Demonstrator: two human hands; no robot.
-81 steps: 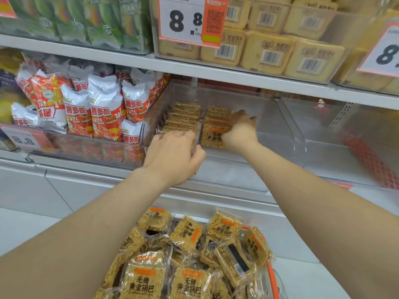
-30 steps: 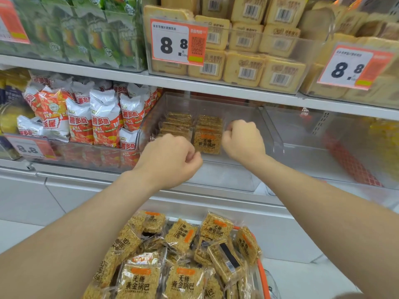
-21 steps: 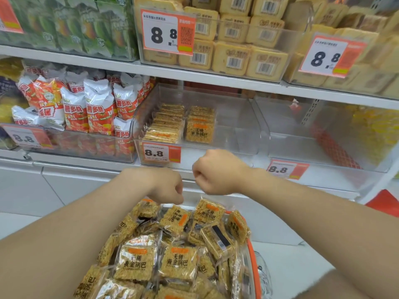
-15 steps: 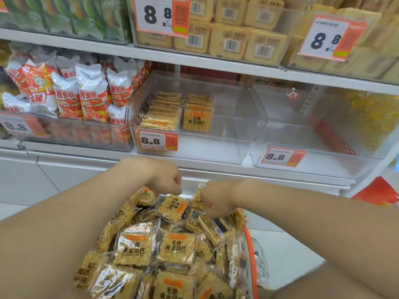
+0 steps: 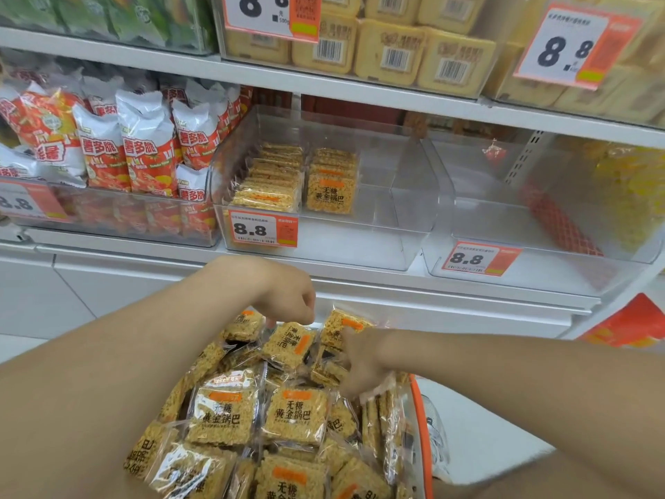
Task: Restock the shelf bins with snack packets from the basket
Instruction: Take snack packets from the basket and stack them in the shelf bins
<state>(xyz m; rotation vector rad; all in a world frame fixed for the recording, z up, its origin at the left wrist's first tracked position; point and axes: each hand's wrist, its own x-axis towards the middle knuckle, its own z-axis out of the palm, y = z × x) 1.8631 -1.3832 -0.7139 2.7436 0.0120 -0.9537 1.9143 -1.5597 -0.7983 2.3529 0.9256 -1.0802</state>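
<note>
The basket [image 5: 420,412], with an orange rim, is heaped with clear-wrapped golden snack packets [image 5: 295,421] at the bottom centre. My left hand [image 5: 288,297] hangs over the far end of the heap, fingers curled down onto a packet [image 5: 288,342]; its fingertips are hidden. My right hand [image 5: 363,361] is blurred and dug into the heap's far right side, fingers curled round packets there. On the shelf above, the clear bin [image 5: 399,210] holds two short rows of the same packets [image 5: 329,190] along its left side.
A second clear bin [image 5: 539,225] stands to the right. Red-and-white snack bags [image 5: 144,149] fill the bin on the left. Yellow packs [image 5: 388,48] line the upper shelf. Price tags [image 5: 264,230] hang on the bin fronts. White floor lies below.
Both hands have come back out of the shelf bin and dropped down into the basket's heap. The view has tilted down with them.
</note>
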